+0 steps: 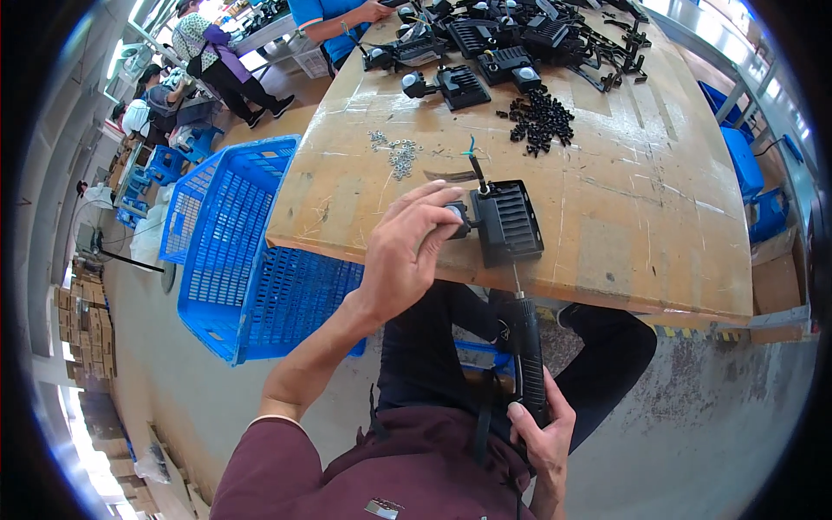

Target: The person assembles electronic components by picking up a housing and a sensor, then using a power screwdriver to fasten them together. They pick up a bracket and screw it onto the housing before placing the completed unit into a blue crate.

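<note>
A black finned lamp housing (510, 218) lies near the front edge of the wooden table, with a short cable rising from its far side. My left hand (406, 245) pinches the small black sensor head (459, 217) attached to the housing's left side. In my right hand (542, 431) is a black electric screwdriver (528, 347), gripped low on its body. Its thin bit points away from me and reaches the near edge of the housing; I cannot tell whether it sits in a screw.
Small metal nuts (401, 158) lie beyond my left hand. Farther off are a pile of black plastic caps (539, 121) and many black lamps (475, 36). Blue crates (227, 243) stand left of the table (641, 199). A person in blue (325, 22) works at the far side.
</note>
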Demonstrator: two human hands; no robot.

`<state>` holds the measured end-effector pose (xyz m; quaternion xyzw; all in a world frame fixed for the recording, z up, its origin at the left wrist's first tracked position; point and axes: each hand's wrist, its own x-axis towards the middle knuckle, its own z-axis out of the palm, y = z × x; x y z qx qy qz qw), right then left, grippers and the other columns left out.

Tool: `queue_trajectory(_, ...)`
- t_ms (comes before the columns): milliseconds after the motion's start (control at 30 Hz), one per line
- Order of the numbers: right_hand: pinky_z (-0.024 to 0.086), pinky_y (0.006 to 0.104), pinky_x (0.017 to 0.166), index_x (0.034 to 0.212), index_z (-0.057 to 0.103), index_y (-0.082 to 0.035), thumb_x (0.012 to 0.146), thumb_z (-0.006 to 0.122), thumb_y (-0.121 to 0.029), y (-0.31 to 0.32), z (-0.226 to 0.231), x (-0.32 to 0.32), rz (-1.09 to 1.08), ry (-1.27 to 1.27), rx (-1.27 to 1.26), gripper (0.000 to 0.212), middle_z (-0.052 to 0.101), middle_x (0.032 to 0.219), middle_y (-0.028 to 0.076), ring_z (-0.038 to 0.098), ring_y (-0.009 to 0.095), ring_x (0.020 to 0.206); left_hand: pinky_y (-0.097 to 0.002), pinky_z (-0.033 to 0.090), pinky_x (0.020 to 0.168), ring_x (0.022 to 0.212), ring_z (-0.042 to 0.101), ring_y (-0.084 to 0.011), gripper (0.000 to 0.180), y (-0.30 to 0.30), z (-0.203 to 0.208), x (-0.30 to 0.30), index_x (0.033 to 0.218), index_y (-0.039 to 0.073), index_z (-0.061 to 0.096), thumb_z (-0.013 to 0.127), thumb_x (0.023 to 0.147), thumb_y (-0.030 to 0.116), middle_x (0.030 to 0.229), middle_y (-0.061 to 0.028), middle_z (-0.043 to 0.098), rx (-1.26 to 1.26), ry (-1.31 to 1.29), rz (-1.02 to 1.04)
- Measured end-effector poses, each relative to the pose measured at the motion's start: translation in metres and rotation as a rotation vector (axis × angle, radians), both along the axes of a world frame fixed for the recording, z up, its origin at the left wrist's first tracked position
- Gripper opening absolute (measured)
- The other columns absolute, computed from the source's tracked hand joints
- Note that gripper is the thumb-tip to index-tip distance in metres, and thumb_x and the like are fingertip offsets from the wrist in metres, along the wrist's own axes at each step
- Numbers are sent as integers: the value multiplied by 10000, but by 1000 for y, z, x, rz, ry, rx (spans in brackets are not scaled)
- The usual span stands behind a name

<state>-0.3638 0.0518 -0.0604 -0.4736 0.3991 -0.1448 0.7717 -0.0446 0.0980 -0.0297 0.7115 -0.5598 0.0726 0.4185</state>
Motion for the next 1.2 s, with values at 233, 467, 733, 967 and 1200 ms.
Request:
queue_trajectory(233, 467, 210, 546, 1535, 503, 58, 889, 811, -61, -14, -11, -2, 43, -38, -26, 725, 680, 889, 20, 585, 54, 617, -420, 524, 1034, 1197, 683, -306, 98, -42, -1, -21, 991, 33, 719, 745, 897, 17, 1168, -86, 763, 182, -86, -257)
queue_trajectory(467, 458, 218, 523, 1526, 518, 61, 865, 805, -30, -16, -34, -5, 23, -147, 83, 727, 675, 865, 30, 571, 63, 572, -400, 489, 1003, 1114, 677, -284, 55, -50, -2, -25, 949, 11, 731, 736, 894, 5, 1114, -76, 742, 228, -7, -185)
queue_trajectory(733, 440, 231, 513, 1526, 516, 63, 862, 806, -23, -14, -44, -4, 6, -196, 142, 730, 662, 839, 31, 570, 76, 558, -413, 479, 1013, 1091, 680, -289, 70, -51, 0, -30, 957, 9, 737, 747, 888, 12, 1107, -86, 738, 238, -60, -183)
queue_trajectory(967, 437, 227, 512, 1526, 511, 70, 867, 806, -21, -18, -43, -2, -6, -226, 149, 728, 666, 845, 32, 564, 72, 555, -408, 500, 972, 1062, 687, -299, 67, -53, -2, -34, 960, 0, 740, 753, 895, 9, 1075, -102, 744, 179, -45, -146)
queue_trajectory(1200, 444, 217, 515, 1518, 523, 66, 864, 805, -4, -21, -39, -4, -3, -179, 144, 716, 672, 855, 30, 564, 60, 573, -414, 501, 1003, 1137, 670, -314, 149, -48, -1, -30, 1025, -16, 739, 743, 877, -12, 1167, -122, 731, 253, -108, -193)
